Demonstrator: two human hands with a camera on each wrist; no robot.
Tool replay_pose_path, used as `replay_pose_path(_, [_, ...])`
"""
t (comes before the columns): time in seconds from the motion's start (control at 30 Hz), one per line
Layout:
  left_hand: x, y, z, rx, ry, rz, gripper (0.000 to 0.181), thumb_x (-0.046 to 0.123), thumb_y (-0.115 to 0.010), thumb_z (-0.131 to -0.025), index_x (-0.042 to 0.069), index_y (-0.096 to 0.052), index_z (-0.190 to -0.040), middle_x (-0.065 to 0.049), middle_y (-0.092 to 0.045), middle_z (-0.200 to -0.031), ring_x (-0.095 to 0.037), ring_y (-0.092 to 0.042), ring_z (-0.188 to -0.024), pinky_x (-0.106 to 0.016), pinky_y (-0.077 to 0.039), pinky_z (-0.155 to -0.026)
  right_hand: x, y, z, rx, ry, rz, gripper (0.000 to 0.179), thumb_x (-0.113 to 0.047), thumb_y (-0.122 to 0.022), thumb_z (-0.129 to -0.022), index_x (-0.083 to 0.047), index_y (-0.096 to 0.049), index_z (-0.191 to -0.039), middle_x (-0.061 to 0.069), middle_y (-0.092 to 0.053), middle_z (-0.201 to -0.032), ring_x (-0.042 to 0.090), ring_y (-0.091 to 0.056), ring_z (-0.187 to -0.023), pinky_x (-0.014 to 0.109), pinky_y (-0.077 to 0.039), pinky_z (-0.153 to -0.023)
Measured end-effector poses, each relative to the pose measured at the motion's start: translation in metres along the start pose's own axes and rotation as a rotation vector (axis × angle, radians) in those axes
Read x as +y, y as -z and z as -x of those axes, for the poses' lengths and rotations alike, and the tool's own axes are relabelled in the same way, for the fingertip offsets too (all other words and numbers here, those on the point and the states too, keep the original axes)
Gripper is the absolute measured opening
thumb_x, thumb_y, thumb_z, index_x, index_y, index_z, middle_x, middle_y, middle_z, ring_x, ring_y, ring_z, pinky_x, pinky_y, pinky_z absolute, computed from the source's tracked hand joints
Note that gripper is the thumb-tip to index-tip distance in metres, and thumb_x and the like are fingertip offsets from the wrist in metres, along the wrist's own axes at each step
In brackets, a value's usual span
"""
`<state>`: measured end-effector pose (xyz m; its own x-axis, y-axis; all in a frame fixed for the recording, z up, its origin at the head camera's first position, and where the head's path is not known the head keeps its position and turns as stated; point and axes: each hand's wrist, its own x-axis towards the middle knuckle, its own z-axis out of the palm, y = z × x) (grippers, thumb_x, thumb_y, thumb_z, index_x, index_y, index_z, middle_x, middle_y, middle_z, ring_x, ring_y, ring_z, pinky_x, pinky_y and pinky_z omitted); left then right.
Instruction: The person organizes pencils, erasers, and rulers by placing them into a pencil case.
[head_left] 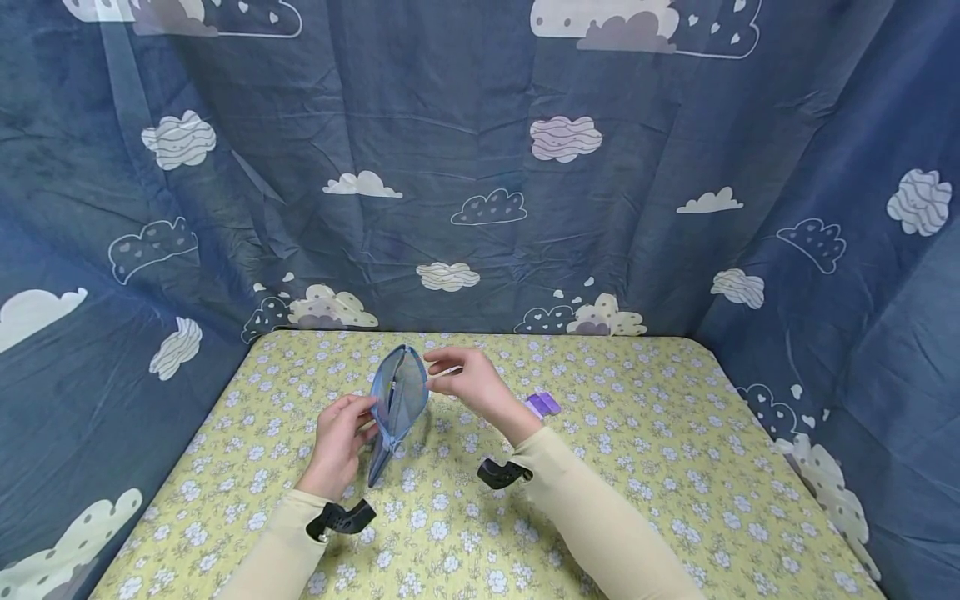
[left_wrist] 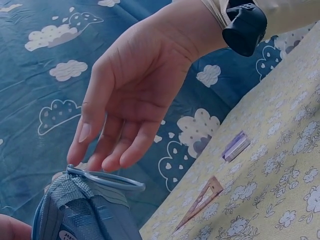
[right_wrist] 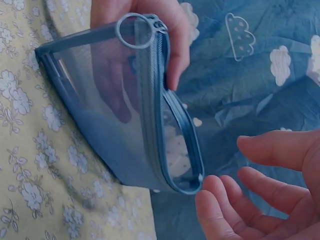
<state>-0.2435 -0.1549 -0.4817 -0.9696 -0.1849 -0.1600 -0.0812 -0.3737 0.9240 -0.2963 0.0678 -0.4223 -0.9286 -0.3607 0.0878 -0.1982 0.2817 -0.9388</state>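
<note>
In the head view my left hand (head_left: 341, 442) grips the near left side of a blue see-through zip pouch (head_left: 411, 396). The pouch's mouth gapes upward, and a ring-shaped zip pull (right_wrist: 135, 30) hangs at the near end. Through its mesh wall, slim items (right_wrist: 65, 75) show along the bottom; their kind is unclear. My right hand (head_left: 476, 383) is at the far right edge of the mouth, its fingers loosely bent with nothing between them. The right wrist view has those fingertips (right_wrist: 212, 187) close beside the rim; whether they touch it I cannot tell.
On the flowered yellow tablecloth (head_left: 645, 492), a small purple block (left_wrist: 236, 146) lies right of the pouch. Near it in the left wrist view is a triangular set square (left_wrist: 200, 202). A dark blue cloud-patterned curtain (head_left: 450, 167) surrounds the table's back and sides.
</note>
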Motion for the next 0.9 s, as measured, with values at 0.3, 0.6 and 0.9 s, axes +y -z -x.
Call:
replay_pose_path(0.3, [0.0,0.0,-0.001,-0.007,0.0,0.053,0.014,0.006,-0.067,-0.094,0.003,-0.058,-0.084,-0.007,-0.067,-0.086,-0.021,-0.066,-0.078,-0.032,-0.057,-0.072,0.005,0.014,0.003,0.033,-0.024,-0.039,0.043,-0.007,-0.075,-0.089,-0.014,-0.067,-0.13,0.014,-0.069,-0.114,0.023,-0.067,-0.1,0.044,-0.056,-0.089])
replay_pose_path(0.6, [0.001,-0.001,0.0,-0.013,0.007,0.062,0.015,0.006,-0.066,-0.095,0.002,-0.057,-0.084,-0.01,-0.067,-0.088,-0.023,-0.067,-0.079,-0.032,-0.057,-0.071,0.009,0.029,0.005,0.086,-0.023,0.004,0.044,-0.006,-0.076,-0.087,-0.014,-0.067,-0.13,0.012,-0.07,-0.11,0.023,-0.067,-0.096,0.043,-0.056,-0.085])
replay_pose_path(0.9, [0.0,-0.001,0.001,-0.031,-0.026,0.046,0.016,0.007,-0.066,-0.096,0.001,-0.056,-0.084,-0.013,-0.069,-0.094,-0.026,-0.069,-0.086,-0.038,-0.058,-0.081,0.03,0.038,0.004,0.122,-0.007,0.082,0.048,-0.008,-0.078,-0.084,-0.015,-0.067,-0.131,0.006,-0.07,-0.108,0.023,-0.067,-0.097,0.038,-0.057,-0.082])
